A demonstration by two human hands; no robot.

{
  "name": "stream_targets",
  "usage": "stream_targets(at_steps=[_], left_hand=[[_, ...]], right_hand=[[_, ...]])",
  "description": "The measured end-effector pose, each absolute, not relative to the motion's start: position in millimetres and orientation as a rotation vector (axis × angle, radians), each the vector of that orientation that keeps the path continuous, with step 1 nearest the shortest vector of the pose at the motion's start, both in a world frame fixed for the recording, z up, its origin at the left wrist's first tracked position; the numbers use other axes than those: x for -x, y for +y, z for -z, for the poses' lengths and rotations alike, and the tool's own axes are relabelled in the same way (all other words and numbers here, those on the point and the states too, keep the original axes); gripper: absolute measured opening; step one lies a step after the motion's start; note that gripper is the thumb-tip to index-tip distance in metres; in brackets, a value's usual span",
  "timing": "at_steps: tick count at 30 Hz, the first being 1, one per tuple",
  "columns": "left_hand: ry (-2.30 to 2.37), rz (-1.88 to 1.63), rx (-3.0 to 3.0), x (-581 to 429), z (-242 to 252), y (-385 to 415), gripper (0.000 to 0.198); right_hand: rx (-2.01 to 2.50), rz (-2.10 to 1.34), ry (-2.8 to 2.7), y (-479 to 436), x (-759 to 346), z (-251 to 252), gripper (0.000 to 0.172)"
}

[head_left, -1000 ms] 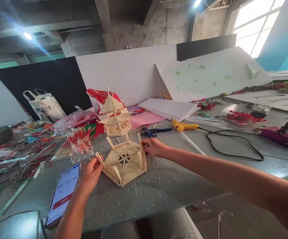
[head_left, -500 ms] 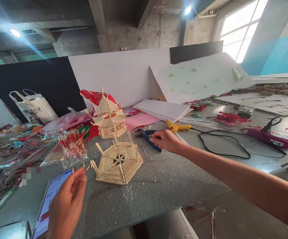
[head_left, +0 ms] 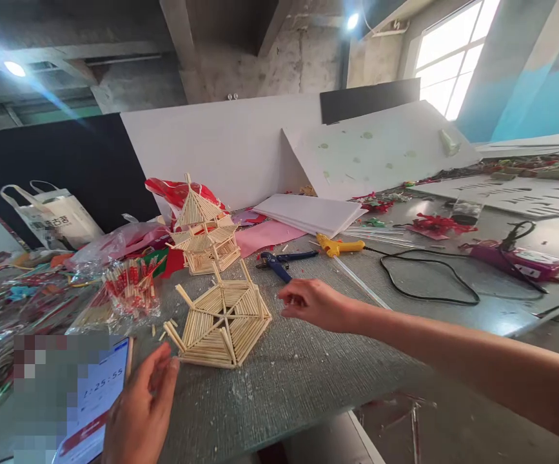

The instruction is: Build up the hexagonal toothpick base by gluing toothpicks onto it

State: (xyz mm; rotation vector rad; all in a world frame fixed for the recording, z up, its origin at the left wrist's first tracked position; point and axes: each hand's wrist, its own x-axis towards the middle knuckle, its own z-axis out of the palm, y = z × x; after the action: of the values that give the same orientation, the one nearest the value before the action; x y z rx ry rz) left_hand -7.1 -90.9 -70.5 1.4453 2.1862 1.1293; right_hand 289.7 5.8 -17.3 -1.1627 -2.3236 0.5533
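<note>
A hexagonal frame [head_left: 206,328] of thin wooden sticks lies on the grey table, with short sticks rising from its corners. My left hand [head_left: 144,399] is beside its near left corner, fingers loosely apart and nothing visible in them. To the right of the frame hovers my right hand [head_left: 313,304], its fingers half curled with a gap between them, holding nothing I can see. Just beyond it lie blue-handled cutting pliers [head_left: 276,265]. Behind the frame stands a tiered stick pagoda [head_left: 204,232] with a pointed roof.
A yellow glue gun [head_left: 340,246] with a black cord lies past the pliers, a clear glue stick [head_left: 361,281] near it. Bagged red-and-white sticks [head_left: 131,287] are at left. A phone [head_left: 98,399] showing a timer lies near my left hand. White sheets [head_left: 308,212] are stacked behind.
My right hand has drawn back from the pliers towards me; the pliers' handles now lie spread apart. My left hand has shifted slightly right, nearer the hexagonal frame. The view has turned slightly right.
</note>
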Motion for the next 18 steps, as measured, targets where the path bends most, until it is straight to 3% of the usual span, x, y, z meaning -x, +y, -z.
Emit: stream_targets(at_steps=[3,7,18], left_hand=[[2.200,-1.074,-1.429,3,63,-85,0.063],[2.220,-1.007,-1.436,4,57,-83,0.065],[2.293,-0.895,-1.536,8,63,-73,0.050]], right_hand=[[1.012,-0.492,-2.332,16,-266,18,0.022],[0.892,-0.443,-2.369,25,-250,19,0.013],[0.932,-0.547,-2.397,29,-250,22,0.018]])
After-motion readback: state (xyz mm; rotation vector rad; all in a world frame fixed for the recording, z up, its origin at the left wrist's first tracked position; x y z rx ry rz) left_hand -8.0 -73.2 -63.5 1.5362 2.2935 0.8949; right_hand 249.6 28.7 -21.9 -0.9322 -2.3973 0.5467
